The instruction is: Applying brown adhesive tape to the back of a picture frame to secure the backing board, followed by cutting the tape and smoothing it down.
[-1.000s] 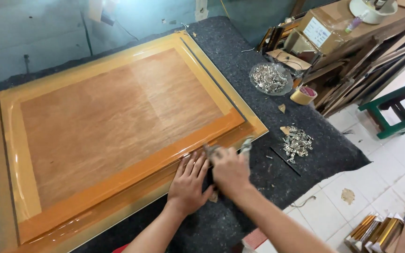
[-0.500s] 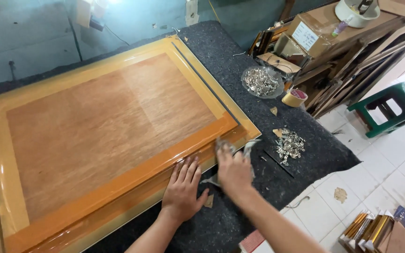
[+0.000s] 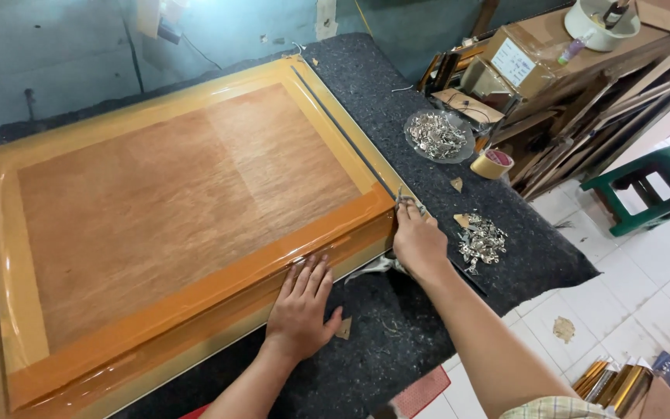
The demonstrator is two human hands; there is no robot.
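A large wooden frame back (image 3: pixel 188 202), edged with glossy brown tape, lies face down on a dark felt-covered table (image 3: pixel 397 334). My left hand (image 3: pixel 300 306) rests flat, fingers spread, on the taped near edge of the frame. At the frame's near right corner, my right hand (image 3: pixel 418 239) is closed around a small metal tool (image 3: pixel 409 200) whose tips poke out above my fingers. A pale scrap (image 3: pixel 372 268) lies just below that hand.
A loose pile of metal clips (image 3: pixel 481 239) lies right of my right hand. Beyond it are a glass dish of clips (image 3: pixel 437 133) and a tape roll (image 3: pixel 492 163). A cluttered shelf with a cardboard box (image 3: pixel 521 54), a green stool (image 3: pixel 645 186) and gold mouldings (image 3: pixel 614 382) stand beside the table.
My right hand has moved away from my left hand to the frame's near right corner. My left hand stays flat on the taped edge.
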